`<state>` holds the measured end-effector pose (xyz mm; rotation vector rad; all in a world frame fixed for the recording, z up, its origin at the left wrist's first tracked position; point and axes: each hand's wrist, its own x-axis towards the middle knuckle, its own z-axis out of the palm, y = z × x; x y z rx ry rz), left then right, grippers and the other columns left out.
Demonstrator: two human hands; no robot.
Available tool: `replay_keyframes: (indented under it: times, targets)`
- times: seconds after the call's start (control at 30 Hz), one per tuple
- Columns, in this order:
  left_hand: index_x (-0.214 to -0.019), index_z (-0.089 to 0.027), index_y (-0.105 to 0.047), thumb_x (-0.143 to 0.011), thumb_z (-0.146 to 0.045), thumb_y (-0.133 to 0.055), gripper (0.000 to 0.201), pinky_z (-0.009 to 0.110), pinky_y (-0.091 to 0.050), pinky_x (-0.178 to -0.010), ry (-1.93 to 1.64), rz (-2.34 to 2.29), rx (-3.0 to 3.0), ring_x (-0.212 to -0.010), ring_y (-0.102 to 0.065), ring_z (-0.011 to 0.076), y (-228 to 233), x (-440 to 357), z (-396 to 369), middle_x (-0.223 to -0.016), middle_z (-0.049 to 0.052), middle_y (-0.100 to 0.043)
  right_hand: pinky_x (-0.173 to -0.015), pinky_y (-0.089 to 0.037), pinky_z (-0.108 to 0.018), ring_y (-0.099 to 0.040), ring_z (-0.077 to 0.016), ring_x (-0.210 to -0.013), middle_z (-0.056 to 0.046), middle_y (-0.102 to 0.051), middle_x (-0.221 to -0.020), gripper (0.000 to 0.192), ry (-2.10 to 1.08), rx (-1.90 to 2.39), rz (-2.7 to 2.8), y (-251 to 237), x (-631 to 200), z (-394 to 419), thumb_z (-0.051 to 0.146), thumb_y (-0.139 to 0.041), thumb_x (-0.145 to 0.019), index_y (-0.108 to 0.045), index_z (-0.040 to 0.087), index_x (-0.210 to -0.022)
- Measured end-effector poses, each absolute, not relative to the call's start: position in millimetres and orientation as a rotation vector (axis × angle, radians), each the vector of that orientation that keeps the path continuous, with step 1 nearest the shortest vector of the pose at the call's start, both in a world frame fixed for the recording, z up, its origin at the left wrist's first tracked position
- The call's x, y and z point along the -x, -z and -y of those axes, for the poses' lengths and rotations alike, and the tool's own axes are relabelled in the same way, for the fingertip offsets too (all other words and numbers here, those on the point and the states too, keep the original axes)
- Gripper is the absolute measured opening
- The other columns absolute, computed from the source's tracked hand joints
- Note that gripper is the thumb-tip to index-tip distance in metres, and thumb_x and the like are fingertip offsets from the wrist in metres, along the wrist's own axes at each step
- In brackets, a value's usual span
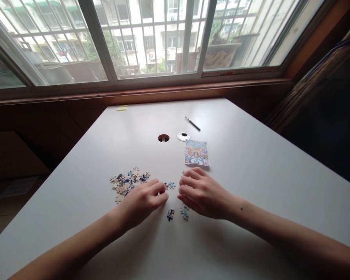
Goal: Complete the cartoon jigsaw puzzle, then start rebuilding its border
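Both forearms are bare, no sleeves reaching the wrists. The left hand (142,202) wears nothing. The right hand (202,192) too; a small dark mark sits near its wrist.

On your white worktop (250,163) a dark pen (192,123) lay slantwise toward the far edge, well apart from everything else. Nearer you, a round cable hole (163,138) sat open, and its silver cover (183,136) rested just beside it on the right. A yellow scrap (122,108) lay at the far left edge. Behind ran the barred window (151,39), with apartment blocks outside.
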<state>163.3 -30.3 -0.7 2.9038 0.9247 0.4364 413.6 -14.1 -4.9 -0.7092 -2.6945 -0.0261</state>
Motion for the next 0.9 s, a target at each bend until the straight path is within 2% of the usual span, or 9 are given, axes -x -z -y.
replay_keyframes:
  times: [0.17,0.3,0.37,0.47,0.57,0.67,0.8,0.9]
  targets:
    - [-0.085,-0.018,-0.069,-0.098,-0.019,-0.054,0.02,0.023,-0.046,-0.071,-0.387,-0.89,-2.642,-0.078,-0.057,0.0128,1.1,-163.8,28.0,-0.089,0.004,-0.061,-0.082,-0.034,-0.037,-0.048,-0.0191,-0.082,-0.005,-0.061,-0.08,0.025,0.023,0.688,2.689,4.2,-414.0,14.4,0.028,-0.048,-0.099,-0.057,0.018,-0.077]
    - [-0.105,-0.021,-0.07,-0.099,-0.016,-0.049,0.022,0.024,-0.047,-0.072,-0.341,-0.838,-2.531,-0.079,-0.061,0.0125,-7.9,-154.3,22.3,-0.097,0.005,-0.064,-0.082,-0.033,-0.037,-0.048,-0.0191,-0.083,-0.005,-0.062,-0.081,0.023,0.0,0.673,2.693,4.5,-414.3,14.2,0.027,-0.047,-0.099,-0.06,0.018,-0.082]
    - [-0.112,-0.021,-0.067,-0.097,-0.014,-0.053,0.021,0.025,-0.047,-0.071,-0.354,-0.893,-2.491,-0.079,-0.062,0.0136,-13.1,-149.2,20.3,-0.095,0.005,-0.067,-0.082,-0.033,-0.037,-0.048,-0.0191,-0.083,-0.005,-0.062,-0.082,0.023,-0.005,0.685,2.692,4.6,-414.4,14.0,0.027,-0.047,-0.099,-0.06,0.018,-0.082]
    - [-0.097,-0.02,-0.07,-0.093,-0.016,-0.059,0.012,0.025,-0.046,-0.069,-0.302,-1.003,-2.417,-0.074,-0.062,0.0135,-20.4,-143.1,17.4,-0.082,0.001,-0.068,-0.081,-0.033,-0.036,-0.048,-0.0187,-0.082,-0.004,-0.061,-0.081,0.024,-0.008,0.694,2.691,3.9,-414.1,13.9,0.027,-0.047,-0.099,-0.059,0.018,-0.08]
    - [-0.084,-0.02,-0.073,-0.092,-0.019,-0.063,0.013,0.024,-0.047,-0.073,-0.195,-0.944,-2.364,-0.078,-0.064,0.0132,-24.3,-139.2,14.7,-0.089,0.002,-0.069,-0.081,-0.033,-0.036,-0.048,-0.0179,-0.079,-0.004,-0.061,-0.079,0.025,-0.01,0.686,2.689,2.8,-413.5,14.1,0.027,-0.048,-0.099,-0.058,0.018,-0.078]
    - [-0.086,-0.021,-0.073,-0.09,-0.023,-0.066,0.009,0.025,-0.048,-0.073,-0.202,-0.966,-2.391,-0.084,-0.064,0.0154,-23.5,-136.2,13.1,-0.101,0.005,-0.065,-0.08,-0.033,-0.035,-0.049,-0.0178,-0.079,-0.004,-0.061,-0.077,0.025,0.0,0.689,2.68,2.4,-413.0,14.5,0.026,-0.048,-0.098,-0.058,0.018,-0.077]
    - [-0.093,-0.019,-0.071,-0.09,-0.022,-0.064,0.008,0.025,-0.048,-0.068,-0.221,-1.053,-2.402,-0.076,-0.062,0.0146,-21.7,-137.4,17.3,-0.095,0.005,-0.065,-0.076,-0.034,-0.034,-0.05,-0.0178,-0.075,-0.003,-0.06,-0.072,0.027,0.067,0.837,2.601,3.2,-413.8,12.9,0.025,-0.048,-0.097,-0.058,0.018,-0.073]
    - [-0.092,-0.018,-0.07,-0.091,-0.019,-0.062,0.008,0.027,-0.05,-0.074,-0.166,-1.03,-2.432,-0.079,-0.063,0.0155,-24.3,-147.7,28.6,-0.096,0.005,-0.065,-0.075,-0.035,-0.034,-0.049,-0.0175,-0.07,-0.004,-0.06,-0.069,0.028,0.105,1.054,2.469,5.2,-416.8,7.5,0.024,-0.047,-0.096,-0.059,0.018,-0.072]
